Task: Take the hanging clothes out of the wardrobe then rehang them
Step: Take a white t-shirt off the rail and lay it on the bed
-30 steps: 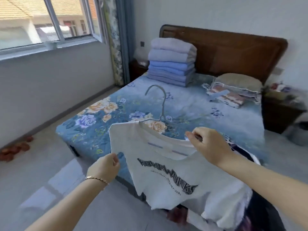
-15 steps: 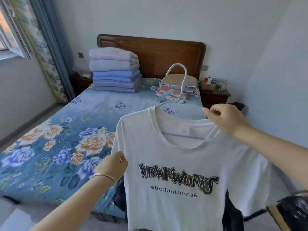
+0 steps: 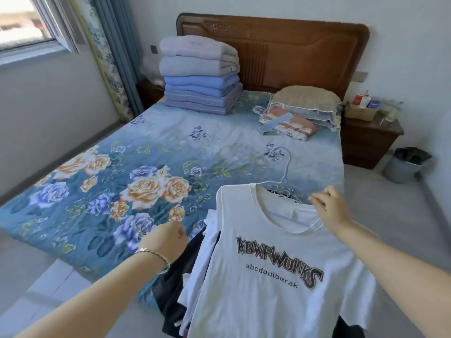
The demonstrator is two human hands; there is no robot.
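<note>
A white T-shirt point(image 3: 275, 276) with black lettering hangs on a pale hanger point(image 3: 285, 167) whose hook points up over the bed. My right hand point(image 3: 330, 207) pinches the shirt at the right side of its collar. The shirt lies over a heap of other clothes point(image 3: 195, 272), white and dark, at the bed's near corner. My left hand point(image 3: 168, 241), with a bracelet on the wrist, hovers left of the shirt with fingers curled and nothing visible in it, apart from the fabric.
The bed point(image 3: 151, 152) has a blue floral cover. On it sit a stack of folded quilts point(image 3: 200, 74) and pillows point(image 3: 302, 103) by the wooden headboard point(image 3: 280, 47). To the right are a nightstand point(image 3: 368, 140) and a bin point(image 3: 405, 164).
The shirt has come down from mid-air onto the heap of clothes at the bed's corner. My left hand has let go of its left shoulder and moved off to the left.
</note>
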